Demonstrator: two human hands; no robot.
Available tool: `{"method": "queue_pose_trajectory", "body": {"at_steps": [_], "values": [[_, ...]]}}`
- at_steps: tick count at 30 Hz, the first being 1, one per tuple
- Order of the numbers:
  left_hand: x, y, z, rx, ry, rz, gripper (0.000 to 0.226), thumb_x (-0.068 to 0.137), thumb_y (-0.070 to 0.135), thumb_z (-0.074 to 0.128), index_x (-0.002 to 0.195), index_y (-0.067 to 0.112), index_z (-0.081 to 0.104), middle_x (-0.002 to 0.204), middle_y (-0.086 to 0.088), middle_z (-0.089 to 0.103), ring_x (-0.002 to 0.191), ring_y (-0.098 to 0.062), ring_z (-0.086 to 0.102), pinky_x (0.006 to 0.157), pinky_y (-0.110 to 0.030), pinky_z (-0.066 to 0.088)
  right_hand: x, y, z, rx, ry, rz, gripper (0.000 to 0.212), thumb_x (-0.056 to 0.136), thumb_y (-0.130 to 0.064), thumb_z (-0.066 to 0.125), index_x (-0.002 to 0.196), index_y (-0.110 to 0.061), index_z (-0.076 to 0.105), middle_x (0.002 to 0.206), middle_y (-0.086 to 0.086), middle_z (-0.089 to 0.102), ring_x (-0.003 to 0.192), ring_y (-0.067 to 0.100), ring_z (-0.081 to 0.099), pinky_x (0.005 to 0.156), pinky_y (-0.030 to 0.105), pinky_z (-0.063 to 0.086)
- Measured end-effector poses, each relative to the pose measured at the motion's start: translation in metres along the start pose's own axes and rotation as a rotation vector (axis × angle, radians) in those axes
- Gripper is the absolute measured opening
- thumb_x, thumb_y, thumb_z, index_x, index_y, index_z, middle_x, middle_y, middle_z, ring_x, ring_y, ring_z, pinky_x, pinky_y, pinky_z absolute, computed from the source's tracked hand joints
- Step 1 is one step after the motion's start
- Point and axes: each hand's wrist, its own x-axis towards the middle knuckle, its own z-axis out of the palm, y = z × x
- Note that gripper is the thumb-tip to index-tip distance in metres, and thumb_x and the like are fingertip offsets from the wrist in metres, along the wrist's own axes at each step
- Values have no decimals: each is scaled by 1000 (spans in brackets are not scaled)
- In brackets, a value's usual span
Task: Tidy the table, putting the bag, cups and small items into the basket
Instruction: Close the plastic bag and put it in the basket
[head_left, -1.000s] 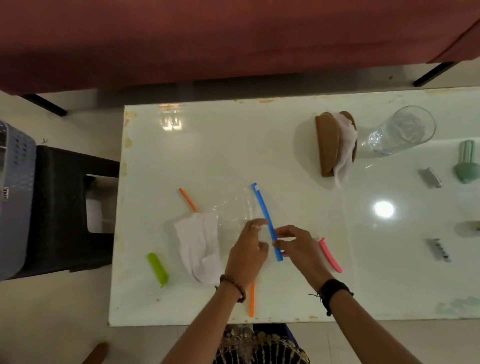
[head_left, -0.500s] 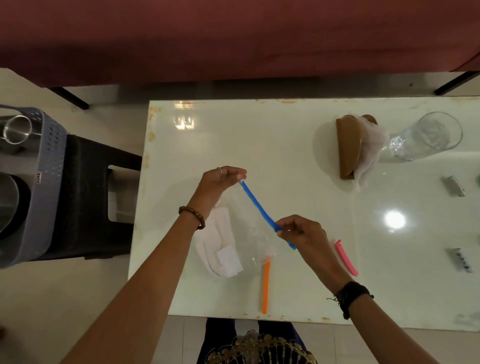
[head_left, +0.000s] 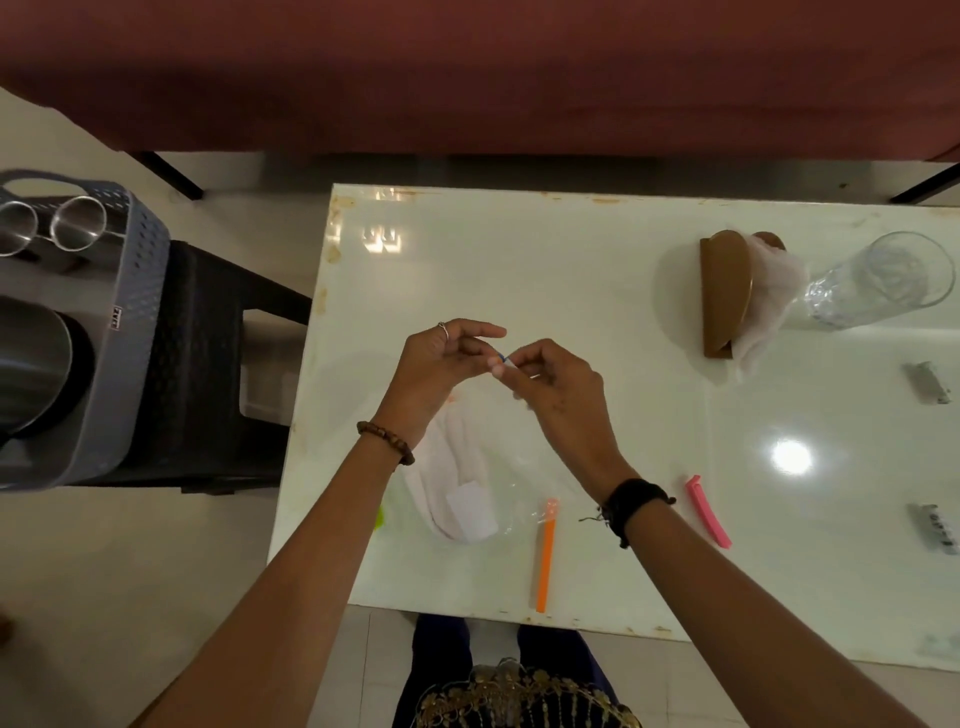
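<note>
Both the left hand (head_left: 441, 364) and right hand (head_left: 550, 384) are pinching the blue sealing clip (head_left: 502, 356); fingertips should be keeping the clear bag (head_left: 498, 467) mouth aligned.

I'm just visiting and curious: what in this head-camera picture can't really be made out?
- Blue sealing clip: only a tip shows between the left hand and right hand.
- Green item at the table's near-left edge: the left forearm covers most.
- Grey perforated plastic basket: cut off by the left edge.
- Two small grey metal pieces: too small and blurred to identify.

small label on grey basket (head_left: 136, 291), unreadable
</note>
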Motion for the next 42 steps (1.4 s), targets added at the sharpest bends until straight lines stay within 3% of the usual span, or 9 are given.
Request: {"method": "queue_pose_trajectory", "body": {"at_steps": [5,12,21,25,29,35,37,39,42], "values": [[-9,-6,-4,-31,7,69,33,79,-7,60,95,22,66,61,12,67,70,-1,63,73,-11,50,-4,2,8,-53,26,-73,20,82,-34,67,76,-16,63,70,-11,64,67,-2,57,62,9,43],[-4,-8,-26,-109,316,102,30,80,-9,57,93,19,62,76,-3,62,68,4,62,69,-7,48,-34,20,-7,-144,19,-76,12,80,-24,65,71,-23,57,72,-11,62,73,3,58,62,14,43],[-7,-14,-33,-151,360,97,28,81,-9,56,85,19,59,75,-2,62,67,3,63,70,-10,50,-63,35,-31,-73,14,-12,14,86,-14,61,75,-19,55,79,-11,67,73,-1,60,65,9,45],[-5,-15,-39,-228,232,11,39,77,-10,44,89,22,61,78,3,65,82,-9,61,75,-20,49,-61,32,-31,42,-19,-9,12,90,-10,55,81,-18,55,82,-7,67,72,12,59,64,18,44],[0,-19,-48,108,-21,-33,65,64,-26,31,110,14,55,97,-1,65,95,-13,53,72,-12,43,-63,31,-35,70,-147,-16,13,94,-16,51,84,-22,59,86,-3,70,92,19,64,81,28,46],[0,-33,-45,229,-126,-123,21,85,2,58,106,2,61,118,-3,57,123,-15,47,92,-8,42,-70,23,-39,273,-208,15,12,83,-35,54,84,-28,64,87,-4,70,94,22,68,85,27,54],[-2,-36,-51,210,-84,-122,14,84,9,62,97,6,63,104,3,66,104,-5,58,93,-18,41,-69,24,-42,371,-150,56,23,75,-41,61,94,-30,66,94,0,73,95,21,69,82,24,55],[-8,-36,-58,117,-56,-87,8,84,3,59,81,10,59,73,9,70,77,-1,64,82,-15,45,-67,29,-42,434,-156,127,40,72,-40,64,111,-29,61,105,3,72,103,18,67,86,29,55],[-17,-34,-70,56,-36,-71,16,87,3,54,77,15,57,61,11,70,66,0,65,68,-6,47,-64,31,-34,373,-231,183,58,64,-45,73,118,-34,55,119,-2,67,106,12,64,90,34,51]]}}
